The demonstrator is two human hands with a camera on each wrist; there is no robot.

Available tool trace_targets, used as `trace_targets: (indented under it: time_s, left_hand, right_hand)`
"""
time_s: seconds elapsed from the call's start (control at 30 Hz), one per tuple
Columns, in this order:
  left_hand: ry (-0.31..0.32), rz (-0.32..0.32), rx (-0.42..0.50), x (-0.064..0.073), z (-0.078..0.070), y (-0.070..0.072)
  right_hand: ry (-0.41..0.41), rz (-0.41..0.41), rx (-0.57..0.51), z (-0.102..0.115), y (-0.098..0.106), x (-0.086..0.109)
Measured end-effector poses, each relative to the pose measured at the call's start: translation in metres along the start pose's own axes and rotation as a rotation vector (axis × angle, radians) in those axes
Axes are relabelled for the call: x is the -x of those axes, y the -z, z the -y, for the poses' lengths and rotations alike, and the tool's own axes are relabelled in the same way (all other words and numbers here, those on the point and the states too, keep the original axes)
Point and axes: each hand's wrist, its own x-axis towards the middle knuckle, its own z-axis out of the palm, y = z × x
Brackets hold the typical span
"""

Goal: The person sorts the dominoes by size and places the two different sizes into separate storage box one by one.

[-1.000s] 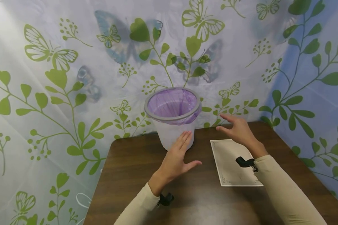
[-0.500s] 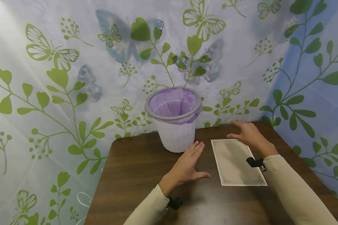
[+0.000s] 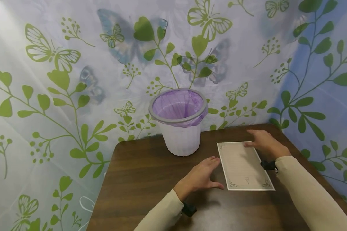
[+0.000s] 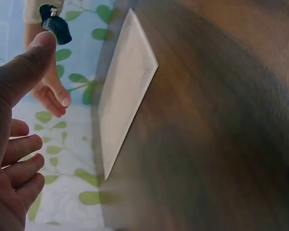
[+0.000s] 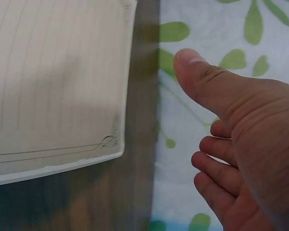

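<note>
A cream sheet of lined writing paper [image 3: 240,165] with ornate corners lies flat on the brown table; its white edge looks thick, perhaps several sheets. Just left of it my left hand [image 3: 199,178] hovers, fingers extended and thumb apart, holding nothing. Over the paper's far right corner is my right hand [image 3: 266,142], fingers loosely bent and thumb spread, also holding nothing. In the right wrist view the lined paper [image 5: 58,86] is apart from that hand [image 5: 245,139]. The left wrist view has the paper [image 4: 125,82] beyond my left thumb [image 4: 31,62].
A white waste bin [image 3: 180,141] with a grey rim and a purple liner [image 3: 176,106] stands at the table's back, left of the paper. Behind the wooden table [image 3: 138,183] hangs a curtain [image 3: 127,77] printed with leaves and butterflies. Each wrist bears a small black camera.
My left hand has moved right, from in front of the bin to beside the paper. The right hand has shifted right and slightly nearer. Bin and paper stay put.
</note>
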Motion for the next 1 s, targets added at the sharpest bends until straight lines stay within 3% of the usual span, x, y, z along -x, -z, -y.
trace_targets:
  time_s: [0.2, 0.6, 1.0]
  left_hand:
    - [0.026, 0.093, -0.049, -0.011, -0.011, -0.022]
    - [0.003, 0.118, -0.171, -0.026, -0.021, -0.054]
    - [0.079, 0.175, -0.197, -0.03, -0.026, -0.074]
  right_hand:
    - [-0.007, 0.027, 0.009, -0.012, -0.013, -0.003]
    - [0.006, 0.048, 0.072, -0.032, -0.039, -0.005]
    - [0.009, 0.009, 0.064, -0.038, -0.061, -0.009]
